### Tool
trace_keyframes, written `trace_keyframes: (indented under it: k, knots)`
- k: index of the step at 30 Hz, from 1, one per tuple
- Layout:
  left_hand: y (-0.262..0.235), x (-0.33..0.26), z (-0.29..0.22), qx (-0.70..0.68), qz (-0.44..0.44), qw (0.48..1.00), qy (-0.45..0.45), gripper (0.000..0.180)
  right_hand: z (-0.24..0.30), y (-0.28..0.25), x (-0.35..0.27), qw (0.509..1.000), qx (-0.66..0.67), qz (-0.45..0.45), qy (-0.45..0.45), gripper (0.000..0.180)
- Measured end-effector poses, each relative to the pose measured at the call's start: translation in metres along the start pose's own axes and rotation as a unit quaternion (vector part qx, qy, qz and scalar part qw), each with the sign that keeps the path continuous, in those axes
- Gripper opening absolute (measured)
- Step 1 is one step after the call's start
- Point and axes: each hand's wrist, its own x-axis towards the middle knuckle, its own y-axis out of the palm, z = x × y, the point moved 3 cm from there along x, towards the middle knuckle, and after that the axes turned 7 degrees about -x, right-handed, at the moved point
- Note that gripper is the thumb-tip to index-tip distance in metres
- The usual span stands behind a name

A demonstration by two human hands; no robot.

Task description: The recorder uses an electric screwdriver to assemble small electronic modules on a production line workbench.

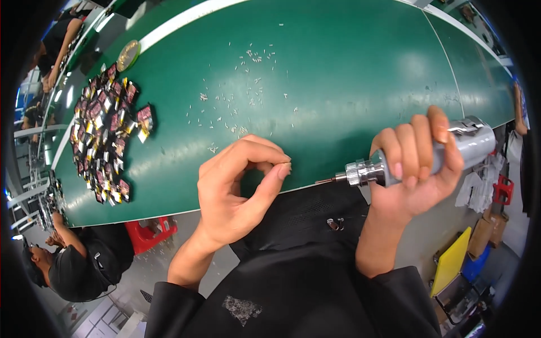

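My right hand (414, 158) is wrapped round a grey electric screwdriver (476, 143), its thin bit pointing left towards my other hand. Over the near edge of the table, my left hand (236, 186) pinches thumb and forefinger together. Whatever lies between those fingertips is too small to name. Beyond my left hand, many tiny silvery pieces (256, 56) lie scattered on the green table (360, 67). Two small dark, shiny pieces (335, 224) rest on the black cloth over my lap.
A heap of small black packs with coloured labels (104, 132) covers the table's left part, beside a round, clear-topped container (129, 55). A co-worker in black (87, 262) sits at the lower left, near a red stool (149, 232). Cartons (482, 234) and a yellow panel (451, 262) stand at the right.
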Motion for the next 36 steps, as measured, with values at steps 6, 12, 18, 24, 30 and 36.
trace_keyframes:
  k: [6, 12, 18, 24, 30, 36]
  knots:
    - [0.017, -0.012, 0.009, -0.363, -0.037, 0.926, -0.101, 0.013, -0.005, 0.032, 0.000, 0.995, 0.066, -0.039, -0.057, 0.011]
    - [0.023, -0.016, 0.008, -0.436, -0.056, 0.891, -0.116, 0.010, -0.011, 0.035, 0.000, 0.996, 0.046, -0.047, -0.058, 0.010]
    - [0.019, -0.015, 0.005, -0.307, -0.048, 0.945, -0.102, 0.019, -0.011, 0.035, -0.003, 0.997, 0.007, -0.043, -0.070, 0.010]
    - [0.025, -0.012, 0.005, -0.126, -0.085, 0.986, -0.070, 0.006, -0.009, 0.031, -0.001, 0.996, -0.057, -0.025, -0.057, 0.010]
    - [0.021, 0.008, 0.009, -0.016, -0.020, 1.000, -0.004, 0.019, -0.004, 0.013, 0.006, 0.997, -0.029, -0.044, -0.061, 0.011]
    - [-0.039, 0.061, -0.011, 0.206, -0.069, 0.976, 0.027, 0.020, -0.007, -0.013, 0.006, 0.989, -0.038, -0.126, -0.063, 0.016]
